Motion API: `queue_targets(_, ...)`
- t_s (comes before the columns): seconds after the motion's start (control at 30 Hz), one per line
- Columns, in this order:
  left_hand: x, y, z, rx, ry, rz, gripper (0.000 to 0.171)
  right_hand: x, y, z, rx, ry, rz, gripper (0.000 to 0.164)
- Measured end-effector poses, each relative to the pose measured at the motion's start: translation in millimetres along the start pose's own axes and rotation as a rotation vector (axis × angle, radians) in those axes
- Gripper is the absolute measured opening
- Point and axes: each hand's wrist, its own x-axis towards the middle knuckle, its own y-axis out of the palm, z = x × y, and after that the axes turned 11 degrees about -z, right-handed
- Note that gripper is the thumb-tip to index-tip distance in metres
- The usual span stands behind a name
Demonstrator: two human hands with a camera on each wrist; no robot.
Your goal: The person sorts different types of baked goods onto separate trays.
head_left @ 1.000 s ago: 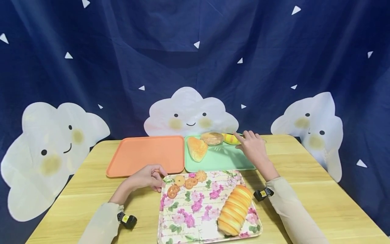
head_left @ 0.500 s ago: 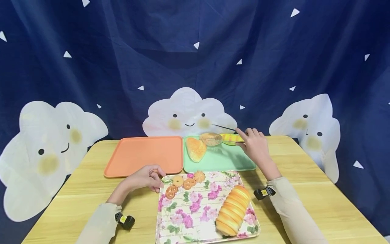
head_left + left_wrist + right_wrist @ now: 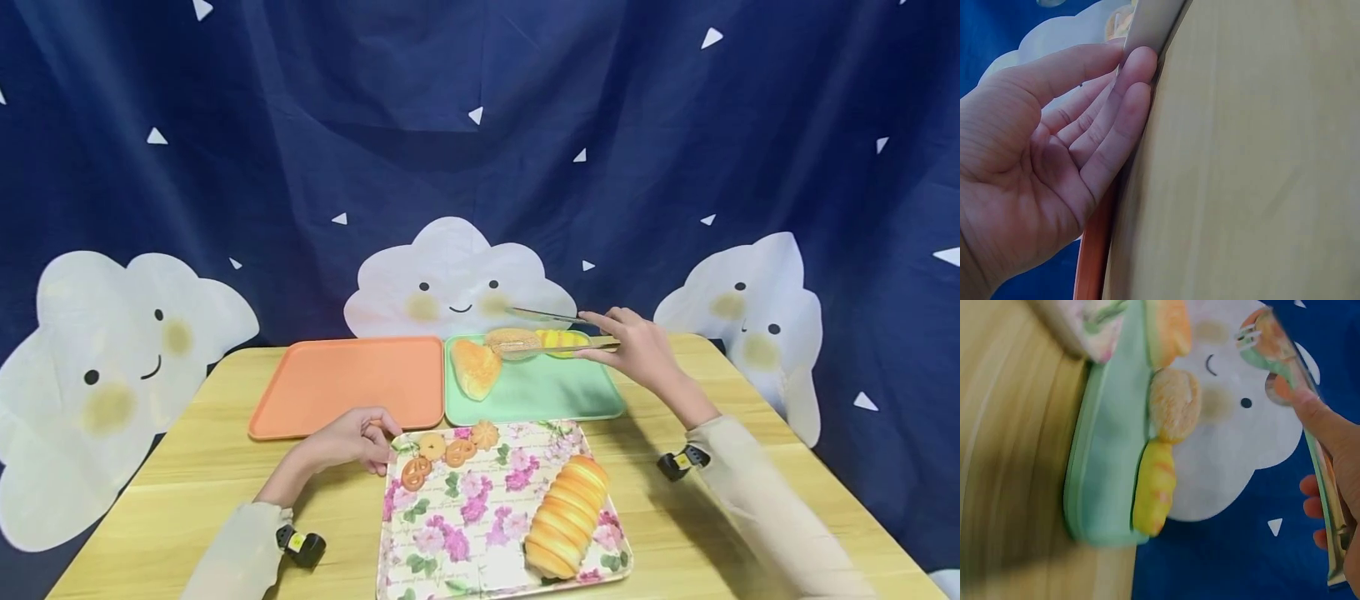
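Observation:
My left hand [image 3: 352, 437] pinches the far left corner of a floral tray [image 3: 450, 575], thumb on one face and fingers on the other in the left wrist view. My right hand [image 3: 637, 346] holds metal tongs [image 3: 1327, 500], their arms spread apart with nothing gripped between them. They hover over the back of a green tray [image 3: 555, 396]. On that tray lie a triangular bread [image 3: 476, 371], an oval crumb-coated bun [image 3: 512, 335] and a yellow bread with orange stripes [image 3: 558, 337]. A ridged bread roll [image 3: 567, 517] lies on the floral tray's right side.
Several cookies [image 3: 460, 452] sit near the floral tray's far left corner. Left of the green tray stands an orange tray [image 3: 352, 383]. All three trays rest on a wooden table [image 3: 180, 483], with a dark blue cloud-print curtain [image 3: 480, 167] behind it.
The tongs have come up from beside the yellow bread and their arms now show spread apart. My right wrist has swung outward to the right. My left hand keeps its hold on the tray.

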Motion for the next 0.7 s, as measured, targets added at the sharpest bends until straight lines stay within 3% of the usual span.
queue_targets(0.13,-0.4,0.1,1.6,-0.006,0.005,0.01,0.039,5.5,-26.9,-4.3,0.096,-0.016,0.139,0.062)
queue_targets(0.4,-0.6,-1.8,1.9,-0.001,0.003,0.013,0.039,19.6,-79.8,-4.2,0.31,0.058,0.45,0.052)
queue_targets(0.53,0.5,-1.5,1.0,-0.005,-0.008,0.013,0.039,19.2,-93.5,-0.8,0.435,0.09,0.576,0.048)
queue_targets(0.7,0.5,-1.2,0.7,-0.007,0.0,0.018,0.038,13.7,-97.4,6.2,0.561,0.047,0.693,0.048)
